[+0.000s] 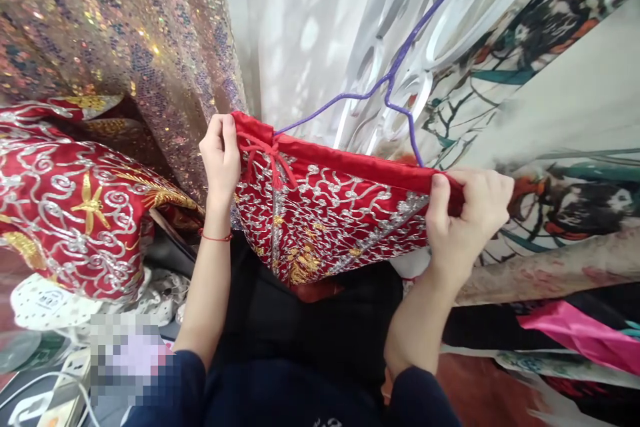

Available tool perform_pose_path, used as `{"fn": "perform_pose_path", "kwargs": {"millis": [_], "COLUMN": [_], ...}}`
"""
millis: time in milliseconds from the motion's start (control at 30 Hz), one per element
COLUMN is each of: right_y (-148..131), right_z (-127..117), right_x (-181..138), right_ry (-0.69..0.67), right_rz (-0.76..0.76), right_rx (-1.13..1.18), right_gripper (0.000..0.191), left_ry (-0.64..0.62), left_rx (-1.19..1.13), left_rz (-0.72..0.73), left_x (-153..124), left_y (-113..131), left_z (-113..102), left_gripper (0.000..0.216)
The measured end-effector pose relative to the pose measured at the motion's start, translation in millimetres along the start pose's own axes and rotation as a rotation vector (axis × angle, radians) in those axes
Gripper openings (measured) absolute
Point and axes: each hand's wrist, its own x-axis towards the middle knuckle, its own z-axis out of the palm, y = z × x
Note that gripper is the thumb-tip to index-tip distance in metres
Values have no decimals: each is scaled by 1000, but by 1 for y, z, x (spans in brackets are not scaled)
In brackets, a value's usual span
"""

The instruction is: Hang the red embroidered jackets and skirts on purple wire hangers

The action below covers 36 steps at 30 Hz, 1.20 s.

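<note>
A red garment [325, 213] with silver and gold embroidery hangs in front of me, stretched between my hands by its plain red top band. My left hand [220, 157] is closed on the band's left corner, beside a red tie knot [270, 150]. My right hand [467, 213] is pinched shut on the band's right end. A purple wire hanger [400, 80] rises from behind the band toward the top of the view; its lower part is hidden inside the garment.
A second red embroidered cloth [75, 207] lies bunched at left under a sequinned fabric [125, 27]. White curtain [300, 27] behind, printed fabric [560, 113] at right, pink cloth [580, 337] low right. A power strip [55, 393] sits at bottom left.
</note>
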Motion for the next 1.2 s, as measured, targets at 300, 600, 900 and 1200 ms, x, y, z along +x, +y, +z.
{"fn": "perform_pose_path", "kwargs": {"millis": [300, 600, 900, 1200], "right_y": [11, 23, -163, -312], "right_z": [10, 3, -23, 23], "right_x": [-11, -2, -8, -20], "right_ry": [30, -86, -291, -669], "right_rz": [-32, 13, -147, -1175], "right_rx": [-132, -201, -7, 247], "right_gripper": [34, 41, 39, 40], "left_ry": [51, -149, -485, -561], "left_rx": [77, 175, 112, -4], "left_rz": [-9, 40, 89, -180], "left_x": [-23, -49, -132, -165], "left_y": [9, 24, 54, 48], "left_z": [3, -17, -89, -127], "left_gripper": [38, 56, 53, 17]}}
